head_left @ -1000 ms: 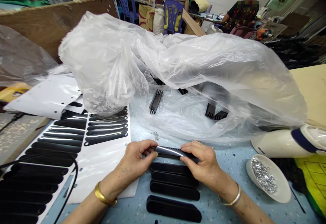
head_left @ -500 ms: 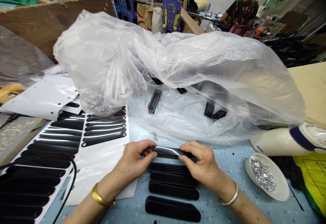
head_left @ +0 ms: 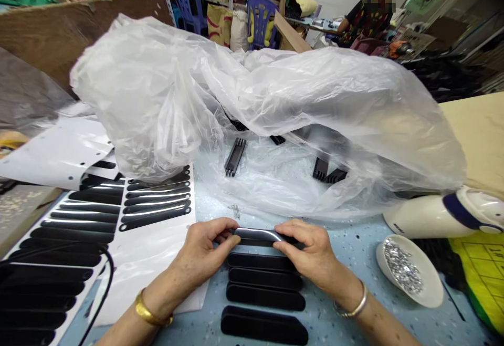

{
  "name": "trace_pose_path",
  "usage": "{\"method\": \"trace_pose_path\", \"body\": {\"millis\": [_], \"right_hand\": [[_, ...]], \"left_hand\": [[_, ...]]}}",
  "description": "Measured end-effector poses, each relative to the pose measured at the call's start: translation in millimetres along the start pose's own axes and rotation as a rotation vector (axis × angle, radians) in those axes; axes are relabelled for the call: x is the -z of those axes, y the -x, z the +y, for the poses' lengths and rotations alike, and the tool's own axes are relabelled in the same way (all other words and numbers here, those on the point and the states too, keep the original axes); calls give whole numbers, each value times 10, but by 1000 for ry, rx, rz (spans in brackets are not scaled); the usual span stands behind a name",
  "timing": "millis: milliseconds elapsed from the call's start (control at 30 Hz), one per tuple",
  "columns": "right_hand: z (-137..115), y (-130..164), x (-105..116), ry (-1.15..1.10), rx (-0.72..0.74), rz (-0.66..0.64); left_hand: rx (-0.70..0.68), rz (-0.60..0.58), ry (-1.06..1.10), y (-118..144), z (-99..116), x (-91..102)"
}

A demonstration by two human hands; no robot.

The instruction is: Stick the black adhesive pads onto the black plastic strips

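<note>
While my left hand [head_left: 205,246] pinches one end of the black strip [head_left: 255,236] and my right hand [head_left: 305,249] pinches the other, the strip sits level just above the desk [head_left: 354,241], at the far end of a row of finished black pieces [head_left: 264,293] lying side by side below it. My fingers [head_left: 230,241] on both hands are clamped on the strip, thumbs underneath and fingertips on top, so neither hand is free.

Compared with a second ago very little has changed: the strip is in the same spot between the same fingers, and only my view has drifted a bit, so the big plastic bag [head_left: 252,109] looks slightly shifted. By my reckoning that means I am pressing or smoothing this piece in place rather than moving on.

To my left lies the white sheet [head_left: 157,251] with black strips on it. To my right stand the small white bowl [head_left: 431,296] of shiny bits and a white tool [head_left: 429,215]. Black combs [head_left: 235,156] show under the bag.
</note>
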State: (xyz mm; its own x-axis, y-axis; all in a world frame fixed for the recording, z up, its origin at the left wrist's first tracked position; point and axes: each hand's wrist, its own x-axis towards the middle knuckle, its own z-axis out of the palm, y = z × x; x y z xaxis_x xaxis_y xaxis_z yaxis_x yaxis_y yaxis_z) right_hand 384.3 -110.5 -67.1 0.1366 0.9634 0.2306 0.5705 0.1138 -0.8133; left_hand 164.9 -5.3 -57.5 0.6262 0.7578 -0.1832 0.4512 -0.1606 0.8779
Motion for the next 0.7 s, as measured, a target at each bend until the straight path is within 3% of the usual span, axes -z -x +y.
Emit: {"method": "trace_pose_path", "body": {"millis": [400, 700], "right_hand": [[41, 1, -19, -57, -67, 8], [24, 25, -43, 22, -1, 35]], "left_hand": [[45, 25, -52, -19, -28, -26], [24, 26, 46, 2, 7, 8]]}}
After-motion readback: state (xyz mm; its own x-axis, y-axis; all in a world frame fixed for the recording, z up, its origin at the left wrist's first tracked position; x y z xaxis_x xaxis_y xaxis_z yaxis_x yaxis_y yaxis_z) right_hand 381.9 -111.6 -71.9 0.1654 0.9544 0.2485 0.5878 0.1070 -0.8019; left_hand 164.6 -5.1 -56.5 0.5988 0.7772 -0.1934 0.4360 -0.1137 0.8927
